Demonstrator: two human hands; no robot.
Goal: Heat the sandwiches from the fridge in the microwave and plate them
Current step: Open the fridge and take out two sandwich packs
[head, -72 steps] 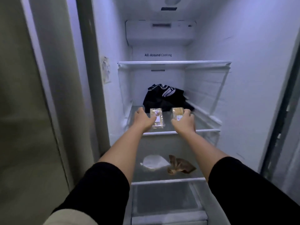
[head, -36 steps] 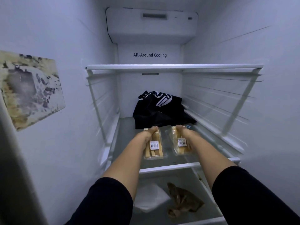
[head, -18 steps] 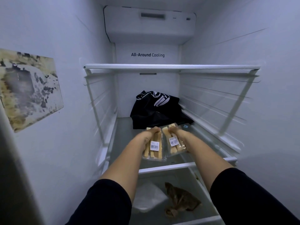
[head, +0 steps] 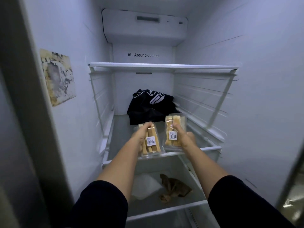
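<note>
Sandwiches in two clear plastic packs with white barcode labels are each held by one hand: the left hand (head: pixel 140 137) curls round the left pack (head: pixel 150 141), the right hand (head: pixel 182 134) round the right pack (head: pixel 172 130), both seemingly lifted just above the glass fridge shelf (head: pixel 115 139), before a crumpled black bag (head: pixel 151 106). Fetching is under way; next, draw both packs out past the shelf's front edge toward the microwave.

Two clear glossy plastic sandwich packs (head: pixel 152 142) (head: pixel 172 134) with white paper barcode labels, smooth glass fridge shelf (head: pixel 121 129), black glossy plastic bag (head: pixel 148 106), crumpled brown paper (head: pixel 174 188) lower centre.
</note>
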